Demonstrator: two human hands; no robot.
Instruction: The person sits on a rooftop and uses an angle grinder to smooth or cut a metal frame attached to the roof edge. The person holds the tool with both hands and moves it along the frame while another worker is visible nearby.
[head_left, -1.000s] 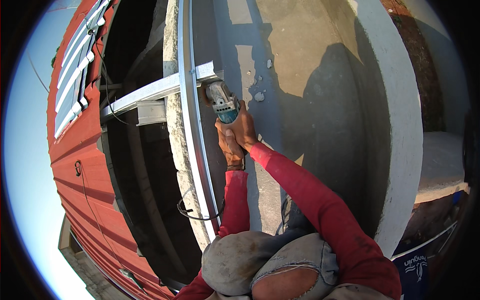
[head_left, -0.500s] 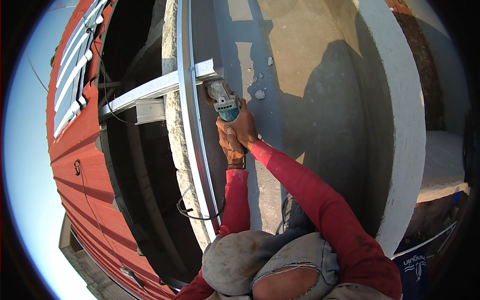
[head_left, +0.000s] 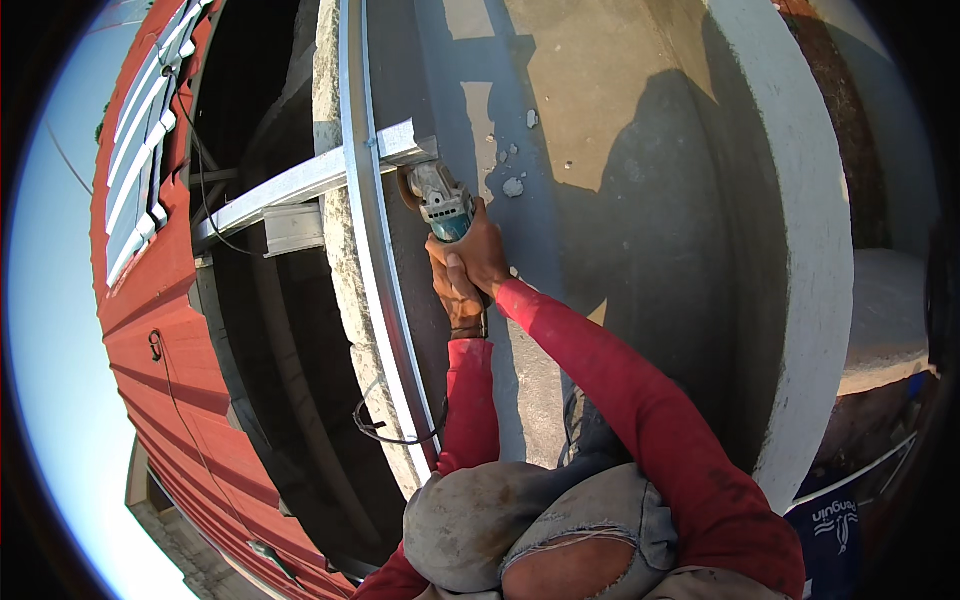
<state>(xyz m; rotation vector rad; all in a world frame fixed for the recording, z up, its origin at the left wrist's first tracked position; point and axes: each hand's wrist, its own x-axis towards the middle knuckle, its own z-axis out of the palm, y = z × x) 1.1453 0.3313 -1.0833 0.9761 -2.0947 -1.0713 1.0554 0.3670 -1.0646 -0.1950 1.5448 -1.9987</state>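
Note:
A teal and grey angle grinder [head_left: 450, 222] is held out in front of me by both hands. My right hand [head_left: 480, 250] wraps round its body just behind the metal head. Lower down, my left hand [head_left: 455, 292] is closed on the rear of the grinder, most of which the fingers hide. The grinder's disc [head_left: 408, 188] sits right by the cut end of a silver metal channel [head_left: 300, 182]; whether it touches the metal I cannot tell. That channel crosses a long silver rail [head_left: 372, 215] running along the wall top.
A rough wall edge [head_left: 345, 270] lies left of the rail, with a dark opening and a red corrugated roof [head_left: 165, 370] beyond. A black cable loop [head_left: 400, 438] hangs by the rail. Rubble bits [head_left: 513, 187] lie on the concrete floor; a pale parapet [head_left: 800, 250] curves along the right.
The view has shifted slightly, so the roof, rail and channel appear a little further left. Both hands keep the grinder at the channel's end.

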